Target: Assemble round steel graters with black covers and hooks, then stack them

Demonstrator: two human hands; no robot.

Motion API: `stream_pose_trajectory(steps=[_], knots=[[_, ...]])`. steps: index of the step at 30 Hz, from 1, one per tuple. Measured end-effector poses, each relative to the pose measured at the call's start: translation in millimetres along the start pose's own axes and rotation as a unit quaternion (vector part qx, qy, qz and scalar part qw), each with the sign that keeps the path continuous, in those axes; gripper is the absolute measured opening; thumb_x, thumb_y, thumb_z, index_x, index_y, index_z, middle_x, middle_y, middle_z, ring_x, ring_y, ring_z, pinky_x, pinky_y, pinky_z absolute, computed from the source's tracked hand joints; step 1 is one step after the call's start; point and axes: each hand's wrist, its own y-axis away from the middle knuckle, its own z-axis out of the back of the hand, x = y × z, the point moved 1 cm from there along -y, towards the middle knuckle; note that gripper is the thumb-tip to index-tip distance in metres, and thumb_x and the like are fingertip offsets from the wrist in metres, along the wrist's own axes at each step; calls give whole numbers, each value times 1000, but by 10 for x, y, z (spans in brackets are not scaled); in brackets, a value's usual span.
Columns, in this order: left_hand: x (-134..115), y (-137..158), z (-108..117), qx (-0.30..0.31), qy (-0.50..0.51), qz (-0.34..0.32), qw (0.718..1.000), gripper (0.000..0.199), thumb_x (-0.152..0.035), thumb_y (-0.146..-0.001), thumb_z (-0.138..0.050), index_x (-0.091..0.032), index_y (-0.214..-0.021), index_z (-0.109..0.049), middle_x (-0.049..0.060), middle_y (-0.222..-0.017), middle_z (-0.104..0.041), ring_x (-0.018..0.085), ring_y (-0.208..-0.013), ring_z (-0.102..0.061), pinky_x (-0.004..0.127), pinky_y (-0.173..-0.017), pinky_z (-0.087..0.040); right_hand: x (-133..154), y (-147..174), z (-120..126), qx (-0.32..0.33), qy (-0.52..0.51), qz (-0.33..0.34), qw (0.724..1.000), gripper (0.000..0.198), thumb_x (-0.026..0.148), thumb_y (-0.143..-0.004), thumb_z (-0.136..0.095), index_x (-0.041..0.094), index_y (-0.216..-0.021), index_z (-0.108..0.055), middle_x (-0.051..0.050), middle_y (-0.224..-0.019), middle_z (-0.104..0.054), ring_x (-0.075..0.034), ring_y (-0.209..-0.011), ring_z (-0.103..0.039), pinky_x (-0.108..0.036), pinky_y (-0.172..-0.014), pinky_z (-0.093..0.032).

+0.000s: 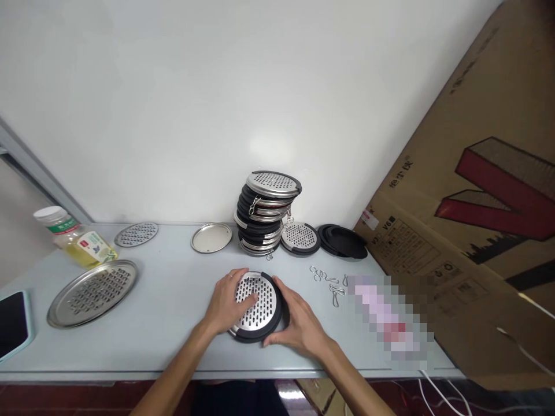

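A round perforated metal disc in a black rubber ring (258, 305) lies on the pale table (173, 341) near its front edge. My left hand (225, 303) rests flat on the disc's left side, fingers spread over the holes. My right hand (299, 322) cups the black ring from the right, thumb on the rim. Behind them, against the wall, stands a leaning stack of the same ringed discs (265, 212). One more ringed disc (300, 237) and a pile of bare black rings (342, 241) lie to its right. Small wire clips (327, 279) are scattered close to my right hand.
A large perforated metal tray (92, 292), a small perforated disc (136, 234), a plain metal lid (211, 237), a bottle of yellow liquid (74, 237) and a phone (13, 323) occupy the left. A big cardboard box (477, 231) leans at the right.
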Motion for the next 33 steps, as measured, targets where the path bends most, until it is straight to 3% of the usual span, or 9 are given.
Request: stream_pose_trajectory(steps=[6, 14, 19, 21, 25, 28, 31, 33], knots=[[-16, 7, 6, -3, -5, -7, 1000, 52, -37, -83, -65, -21, -130, -53, 9, -131, -60, 29, -118, -58, 48, -105, -44, -2, -3, -3, 5, 11, -1, 1000, 139, 64, -47, -88, 24, -158, -15, -16, -155, -39, -36, -139, -41, -52, -114, -36], [104, 94, -63, -72, 55, 5, 996, 55, -40, -91, -55, -22, -142, -45, 11, -146, -49, 27, -132, -50, 47, -111, -41, 158, -8, 23, 51, 108, -12, 993, 111, 63, -58, -84, 22, -150, -37, -16, -163, -17, -38, -144, -32, -55, -114, -32], [44, 418, 12, -16, 15, -28, 999, 59, -44, -91, -56, -23, -144, -43, 11, -152, -43, 29, -139, -43, 50, -115, -36, 313, 152, 23, 117, 133, 4, 984, 128, 66, -51, -83, 17, -155, -26, -17, -163, -15, -39, -148, -21, -56, -119, -22], [23, 591, 69, 11, 17, -30, 999, 62, -44, -90, -57, -24, -146, -41, 11, -154, -40, 30, -140, -41, 50, -115, -36, 349, 272, -8, 129, 146, 14, 981, 126, 63, -53, -83, 16, -155, -25, -16, -163, -17, -39, -148, -20, -57, -119, -20], [21, 833, 192, 48, 86, -14, 995, 60, -45, -92, -56, -30, -148, -40, 7, -157, -36, 30, -143, -37, 49, -119, -31, 373, 486, -41, 115, 167, 40, 978, 87, 43, -70, -76, 21, -147, -42, -12, -159, -32, -36, -144, -31, -54, -115, -28], [58, 873, 254, 54, 198, 35, 978, 54, -48, -96, -46, -32, -148, -40, 4, -157, -37, 29, -141, -40, 47, -119, -30, 388, 526, -2, 51, 131, 54, 989, 61, 24, -76, -64, 21, -136, -54, -12, -149, -48, -33, -134, -46, -49, -108, -38], [104, 839, 287, 32, 298, 74, 951, 54, -53, -99, -33, -30, -147, -42, 5, -155, -40, 29, -139, -42, 49, -120, -27, 408, 457, 58, -43, 30, 2, 999, 43, 17, -76, -58, 18, -118, -64, -12, -123, -67, -29, -109, -63, -40, -93, -49], [119, 808, 301, 14, 334, 86, 939, 56, -56, -99, -30, -28, -145, -44, 7, -154, -42, 30, -140, -41, 51, -121, -23, 414, 381, 85, -89, -65, -73, 991, 23, 25, -84, -57, 17, -103, -67, -8, -97, -72, -25, -88, -67, -34, -77, -54]])
